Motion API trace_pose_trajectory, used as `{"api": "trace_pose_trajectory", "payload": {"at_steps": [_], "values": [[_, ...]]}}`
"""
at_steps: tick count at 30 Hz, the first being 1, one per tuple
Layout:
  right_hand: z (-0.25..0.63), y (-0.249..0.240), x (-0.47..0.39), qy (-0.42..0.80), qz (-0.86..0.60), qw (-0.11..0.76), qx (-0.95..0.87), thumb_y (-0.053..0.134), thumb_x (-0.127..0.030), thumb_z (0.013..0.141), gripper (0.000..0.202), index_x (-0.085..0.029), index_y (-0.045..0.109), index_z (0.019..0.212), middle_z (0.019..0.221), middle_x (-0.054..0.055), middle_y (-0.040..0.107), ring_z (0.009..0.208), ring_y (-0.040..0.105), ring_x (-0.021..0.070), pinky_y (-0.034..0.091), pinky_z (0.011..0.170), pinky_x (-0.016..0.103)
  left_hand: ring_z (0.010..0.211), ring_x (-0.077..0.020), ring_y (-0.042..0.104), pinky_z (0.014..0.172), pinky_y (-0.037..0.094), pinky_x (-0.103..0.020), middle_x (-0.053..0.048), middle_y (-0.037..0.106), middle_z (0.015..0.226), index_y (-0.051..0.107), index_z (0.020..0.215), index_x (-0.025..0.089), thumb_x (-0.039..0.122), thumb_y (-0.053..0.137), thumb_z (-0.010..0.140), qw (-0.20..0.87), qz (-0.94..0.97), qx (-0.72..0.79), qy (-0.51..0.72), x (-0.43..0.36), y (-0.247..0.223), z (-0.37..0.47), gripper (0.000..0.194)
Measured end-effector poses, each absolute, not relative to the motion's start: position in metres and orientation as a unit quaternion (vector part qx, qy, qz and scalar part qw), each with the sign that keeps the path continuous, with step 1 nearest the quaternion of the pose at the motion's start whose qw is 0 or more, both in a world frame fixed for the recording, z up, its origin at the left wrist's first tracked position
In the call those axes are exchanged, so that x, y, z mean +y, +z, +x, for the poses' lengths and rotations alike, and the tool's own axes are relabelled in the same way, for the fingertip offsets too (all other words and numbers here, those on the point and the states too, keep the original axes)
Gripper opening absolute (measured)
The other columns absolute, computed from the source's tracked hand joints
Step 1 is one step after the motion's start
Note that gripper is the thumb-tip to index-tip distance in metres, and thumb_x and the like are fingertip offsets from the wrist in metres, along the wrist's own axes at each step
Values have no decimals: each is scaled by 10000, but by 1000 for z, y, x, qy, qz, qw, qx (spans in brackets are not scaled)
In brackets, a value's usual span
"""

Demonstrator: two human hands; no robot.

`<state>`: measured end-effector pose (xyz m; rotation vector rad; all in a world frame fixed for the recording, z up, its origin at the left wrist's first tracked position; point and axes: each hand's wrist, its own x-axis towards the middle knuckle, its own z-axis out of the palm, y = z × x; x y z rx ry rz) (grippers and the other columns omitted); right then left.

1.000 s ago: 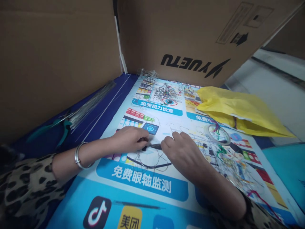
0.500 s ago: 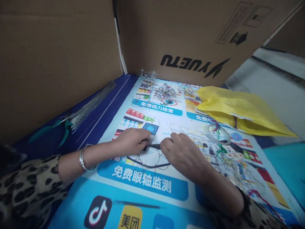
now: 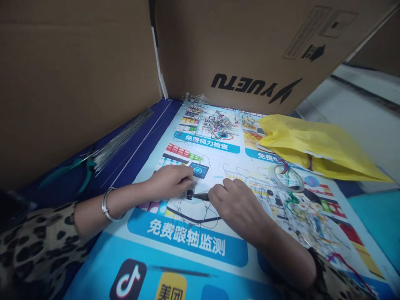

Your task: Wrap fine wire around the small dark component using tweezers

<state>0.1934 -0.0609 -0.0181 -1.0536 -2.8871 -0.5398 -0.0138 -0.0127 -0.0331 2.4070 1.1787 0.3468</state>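
My left hand (image 3: 171, 181) is closed over the printed sheet, its fingertips beside a small black spot; what it pinches, if anything, is too small to tell. To its right, my right hand (image 3: 236, 205) is closed round one end of a thin dark strand bundle (image 3: 200, 196), whose other end points toward the left fingertips. Thin wire loops (image 3: 204, 212) lie beneath and between the hands. Another dark thin bundle (image 3: 181, 271) lies flat near the front of the sheet.
Teal-handled pliers (image 3: 89, 173) and a sheaf of straight wires (image 3: 120, 137) lie at the left. Tangled wires (image 3: 218, 121) sit at the back. A tape roll (image 3: 287, 177) and a yellow bag (image 3: 312, 139) are at the right. Cardboard walls (image 3: 231, 46) stand behind.
My left hand has shifted slightly left and up, away from the dark bundle, leaving a small gap. My right hand stays closed, nearly in place. The view has moved slightly.
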Motion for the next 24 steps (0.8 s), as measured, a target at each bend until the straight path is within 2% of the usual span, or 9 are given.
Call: {"api": "trace_pose_trajectory", "payload": {"at_steps": [6,17,24], "values": [[193,-20,-62,-167,-357,14,-919,509,-103,784,89,-179,524,742,689,28,523,660,388,178,191,566,316,573,-95,473,540,323,-193,22,547,617,537,674,163,197,472,789,250,864,411,146,-14,-34,-18,136],[195,-18,-61,-191,-369,21,-909,470,-88,802,134,-180,529,726,667,29,514,648,386,178,199,573,318,665,-109,534,608,372,-190,1,615,714,599,723,158,160,471,781,263,879,372,143,-15,-32,-18,141],[196,-24,-62,-129,-423,55,-895,541,-252,807,106,-191,545,719,691,31,545,679,435,182,238,598,310,602,-90,500,570,352,-184,24,573,651,577,714,162,174,477,779,252,867,390,184,-17,-34,-17,120]]}}
